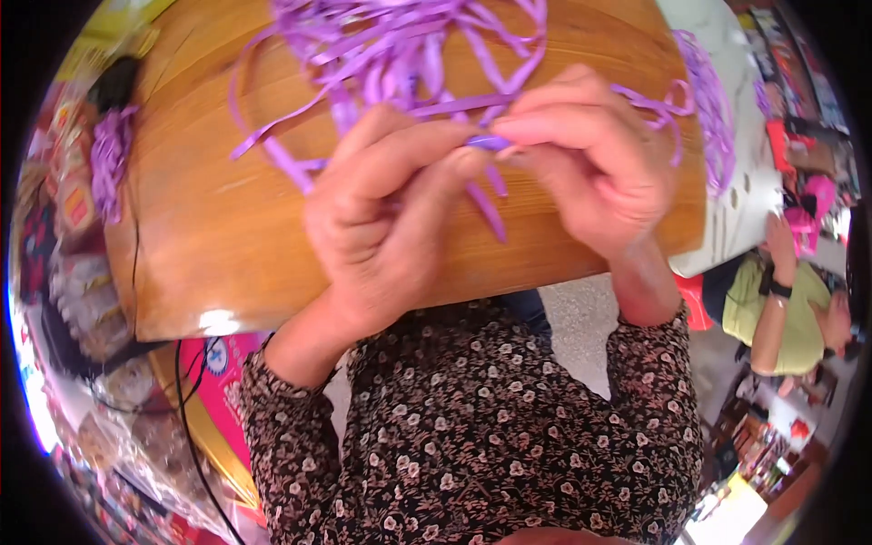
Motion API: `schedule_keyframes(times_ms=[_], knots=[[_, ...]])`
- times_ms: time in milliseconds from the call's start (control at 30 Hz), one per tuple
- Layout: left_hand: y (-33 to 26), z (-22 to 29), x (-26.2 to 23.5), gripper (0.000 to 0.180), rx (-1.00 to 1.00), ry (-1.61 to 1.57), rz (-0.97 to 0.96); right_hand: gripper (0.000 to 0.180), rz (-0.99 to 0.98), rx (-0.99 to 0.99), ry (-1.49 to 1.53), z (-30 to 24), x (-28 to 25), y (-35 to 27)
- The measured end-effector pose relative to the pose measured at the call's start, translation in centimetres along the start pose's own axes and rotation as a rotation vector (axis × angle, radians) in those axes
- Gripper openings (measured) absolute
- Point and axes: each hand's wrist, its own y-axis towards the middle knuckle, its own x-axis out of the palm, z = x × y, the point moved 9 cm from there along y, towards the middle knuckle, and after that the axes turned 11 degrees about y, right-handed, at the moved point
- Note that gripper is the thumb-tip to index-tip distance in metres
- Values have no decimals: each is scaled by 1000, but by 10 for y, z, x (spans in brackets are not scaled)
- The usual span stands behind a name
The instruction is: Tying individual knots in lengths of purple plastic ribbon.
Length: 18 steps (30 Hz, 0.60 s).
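Between my two hands a narrow purple ribbon (489, 142) is pinched above the wooden table. Thumb and forefinger of my left hand (381, 195) close on its left side. My right hand (595, 154) grips the same short piece from the right, its fingers bent inward. Loose ribbon ends hang below the pinch. A tangled heap of purple ribbons (391, 45) lies just beyond my hands, with strands spreading toward both of them. What the fingertips hide of the ribbon I cannot make out.
More purple ribbons (708, 109) lie on a white table (745, 163) at the right, and another bunch (111, 163) hangs at the wooden table's (209, 245) left edge. Packaged goods (86, 291) crowd the left side. A person in a yellow-green top (777, 313) sits at the right.
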Motion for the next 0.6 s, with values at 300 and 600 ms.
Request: schedule_keyframes(times_ms=[300, 600], knots=[[-3, -9, 8, 9, -80, -134, -75, 18, 80, 39, 84, 7, -3, -8], [-2, -9, 10, 7, -209, -168, -46, 27, 65, -65, -114, 3, -5, -8]])
